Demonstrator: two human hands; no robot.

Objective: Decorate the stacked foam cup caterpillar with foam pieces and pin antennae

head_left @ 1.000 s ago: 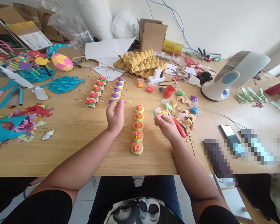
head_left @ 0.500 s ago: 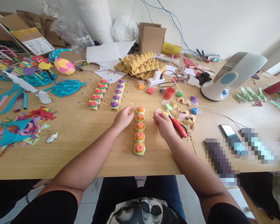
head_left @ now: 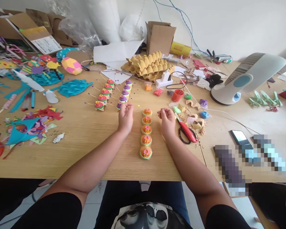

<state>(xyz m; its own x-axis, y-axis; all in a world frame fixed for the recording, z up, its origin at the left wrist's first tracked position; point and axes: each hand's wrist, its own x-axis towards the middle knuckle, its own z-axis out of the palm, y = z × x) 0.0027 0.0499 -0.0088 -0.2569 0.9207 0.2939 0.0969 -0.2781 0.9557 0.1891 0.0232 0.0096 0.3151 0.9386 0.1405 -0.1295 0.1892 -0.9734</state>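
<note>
An orange-painted egg-carton strip [head_left: 146, 129] lies lengthwise in front of me, each cup bearing a small clay face and a green rim. From the left side of its far cup juts a thin stick with a yellow tip [head_left: 138, 106]. My left hand [head_left: 125, 118] is raised just left of the strip, fingertips pinched together. To the right of the strip, my right hand [head_left: 167, 120] is also closed in a pinch. Anything between either hand's fingers is too small to make out. Beyond my left hand stand a red strip [head_left: 104, 95] and a purple strip [head_left: 124, 92], both with thin sticks.
Red-handled scissors [head_left: 187, 131] lie right of my right hand, among carton scraps. A red cup [head_left: 177, 95], clay packets and stacked egg trays [head_left: 146, 65] are farther back. A white lamp-like device [head_left: 245, 79] stands at right; paper scraps [head_left: 30, 128] lie at left.
My left hand has drawn back left from the far cup's yellow-tipped stick, which now stands free. My right hand has stayed near the strip. The whole view has shifted slightly.
</note>
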